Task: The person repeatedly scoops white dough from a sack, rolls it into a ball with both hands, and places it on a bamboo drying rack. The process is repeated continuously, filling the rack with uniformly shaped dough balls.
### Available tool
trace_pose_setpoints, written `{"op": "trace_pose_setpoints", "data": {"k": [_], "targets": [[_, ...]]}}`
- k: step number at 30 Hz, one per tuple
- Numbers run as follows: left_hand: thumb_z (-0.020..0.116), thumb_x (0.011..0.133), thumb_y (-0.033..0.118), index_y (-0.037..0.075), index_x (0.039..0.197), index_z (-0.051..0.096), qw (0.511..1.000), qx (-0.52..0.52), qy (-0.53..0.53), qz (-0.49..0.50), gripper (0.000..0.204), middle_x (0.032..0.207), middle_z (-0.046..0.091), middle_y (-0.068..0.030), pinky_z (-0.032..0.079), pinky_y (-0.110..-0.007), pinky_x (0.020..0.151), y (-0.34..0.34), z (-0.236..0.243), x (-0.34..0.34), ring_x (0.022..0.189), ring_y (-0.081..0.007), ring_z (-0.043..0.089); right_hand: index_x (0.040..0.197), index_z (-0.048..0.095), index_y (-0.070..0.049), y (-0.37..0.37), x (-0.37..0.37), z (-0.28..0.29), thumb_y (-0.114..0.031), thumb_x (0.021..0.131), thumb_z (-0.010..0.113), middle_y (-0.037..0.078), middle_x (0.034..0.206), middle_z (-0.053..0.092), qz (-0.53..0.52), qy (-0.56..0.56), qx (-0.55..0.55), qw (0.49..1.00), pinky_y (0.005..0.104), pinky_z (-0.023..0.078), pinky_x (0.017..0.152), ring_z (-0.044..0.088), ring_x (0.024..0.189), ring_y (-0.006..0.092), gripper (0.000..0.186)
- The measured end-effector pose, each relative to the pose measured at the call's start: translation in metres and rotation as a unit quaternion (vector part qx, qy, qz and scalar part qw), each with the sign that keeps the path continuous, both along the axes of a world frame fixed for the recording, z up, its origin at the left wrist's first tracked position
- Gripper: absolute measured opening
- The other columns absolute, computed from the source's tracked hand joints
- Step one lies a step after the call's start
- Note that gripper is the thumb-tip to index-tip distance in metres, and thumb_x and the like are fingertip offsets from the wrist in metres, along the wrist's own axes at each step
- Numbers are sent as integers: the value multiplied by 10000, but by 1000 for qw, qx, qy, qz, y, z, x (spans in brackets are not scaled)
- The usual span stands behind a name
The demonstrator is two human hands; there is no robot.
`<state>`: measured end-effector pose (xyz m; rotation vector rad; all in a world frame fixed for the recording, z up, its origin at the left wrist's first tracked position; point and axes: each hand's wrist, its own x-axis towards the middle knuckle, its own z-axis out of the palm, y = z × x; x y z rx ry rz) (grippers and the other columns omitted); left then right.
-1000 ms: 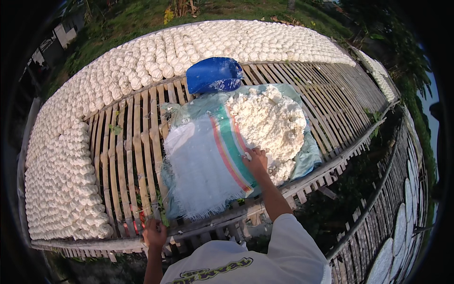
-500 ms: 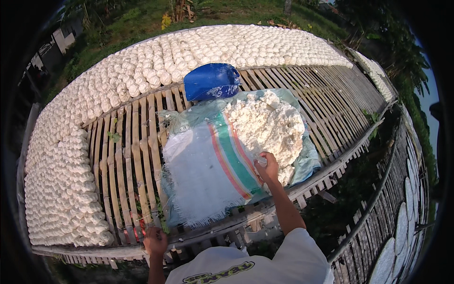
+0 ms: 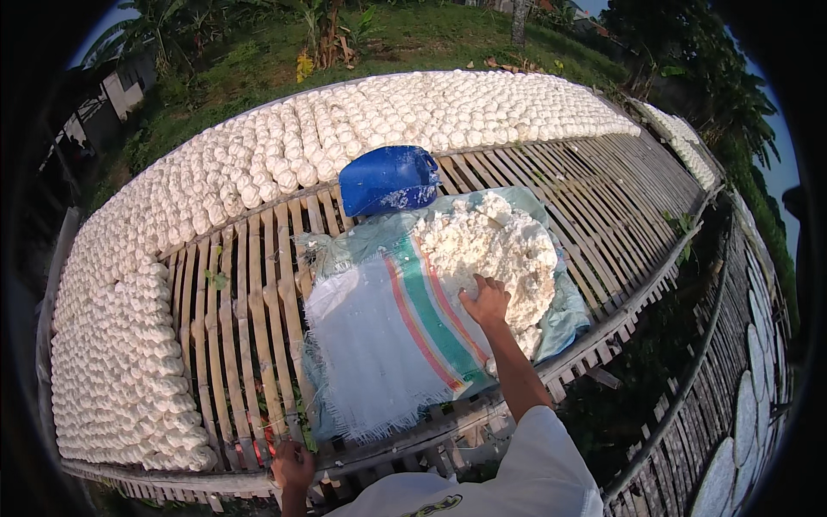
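the right hand (image 3: 487,302) is at the near left side of the crumbly white mass (image 3: 508,250), most of which lies to the far side and right of it; the fingers are spread and slightly bent, released, though whether the fingertips press into the mass cannot be told. the mass lies on a blue-green sheet (image 3: 564,319) toward the middle of the slatted bamboo worktop (image 3: 603,202), with a white woven sack (image 3: 370,345), striped green and red, just left of it and a blue container (image 3: 383,181) tipped on its side beyond. the left hand (image 3: 293,465) is at the near edge, well apart from the mass; its fingers are hard to make out, so its grip cannot be told. something red (image 3: 269,450) beside it is partly hidden by the slats. the right palm is hidden, and the white shirt (image 3: 543,470) is cut off by the lower edge.
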<state>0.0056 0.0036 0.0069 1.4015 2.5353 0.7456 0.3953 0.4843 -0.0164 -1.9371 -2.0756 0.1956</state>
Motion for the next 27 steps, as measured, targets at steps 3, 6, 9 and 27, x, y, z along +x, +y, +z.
{"op": "trace_pose_setpoints", "data": {"k": [3,6,9,27], "targets": [[706,853,150,87,846,670,1000,-14,16,2,72,851,655,-101,536,-484,671,1,1,0,776,-344,681,1477,616,-132,17,-19,-22,-544,929,664,129,1549,565,39,-77,31,996,575,404,1162,446,1482,340,688],[705,849,149,88,840,675,1000,-29,3,9,68,847,656,-102,539,-487,677,3,2,0,787,-348,685,1529,553,-155,14,-30,-48,-467,976,651,98,1557,552,64,-162,-71,982,572,413,1156,470,1455,317,643],[692,884,180,73,841,685,1000,-22,20,8,116,831,652,-127,524,-477,656,5,7,2,760,-340,675,1445,641,-182,13,-31,-55,-424,948,695,75,1454,612,81,-200,-68,974,551,476,1098,521,1391,300,556],[716,869,160,84,864,677,999,-16,-28,-12,85,859,663,-104,560,-464,676,0,4,0,779,-333,690,1334,708,-123,-23,-30,-38,-387,961,640,88,1444,649,81,-28,72,994,511,529,1045,562,1387,286,462]]}}
